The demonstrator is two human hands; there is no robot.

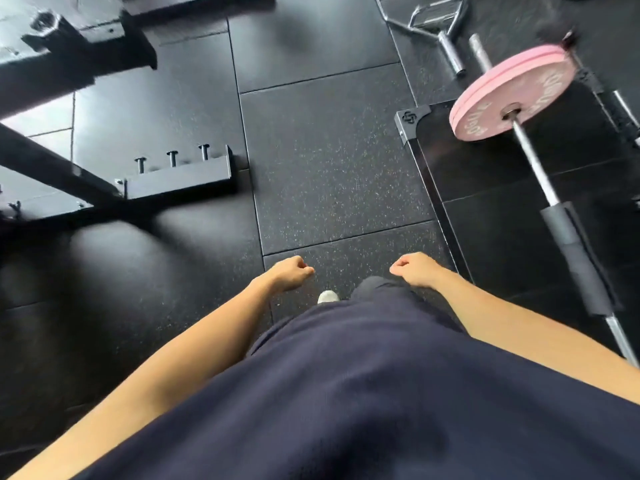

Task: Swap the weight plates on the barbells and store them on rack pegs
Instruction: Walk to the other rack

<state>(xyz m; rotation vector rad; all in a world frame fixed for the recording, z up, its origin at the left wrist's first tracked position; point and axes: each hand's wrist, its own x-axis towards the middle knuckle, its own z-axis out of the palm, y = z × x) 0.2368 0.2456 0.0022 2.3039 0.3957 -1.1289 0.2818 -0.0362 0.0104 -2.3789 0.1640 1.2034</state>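
Currently both hands empty, loosely curled. Pink plates [512, 93] on barbell [540, 174] sat upper right of frame, bar running toward lower right; right hand [417, 271] nearer than left hand [289, 273].

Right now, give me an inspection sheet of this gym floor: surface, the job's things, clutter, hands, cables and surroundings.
Surface: dark speckled rubber floor tiles, seams visible, bare in the middle.
Job's things: barbell lying at right, carrying pink weight plates, apparently two stacked, with a black foam pad around its shaft.
Clutter: chrome cable handles lying on the floor at top right.
Hands: left hand and right hand both loosely curled, nothing in either grip, touching no equipment.
Cables: nothing seen.
Surroundings: black rack frame at left with three short upright pegs, all bare; black lifting platform under the barbell.
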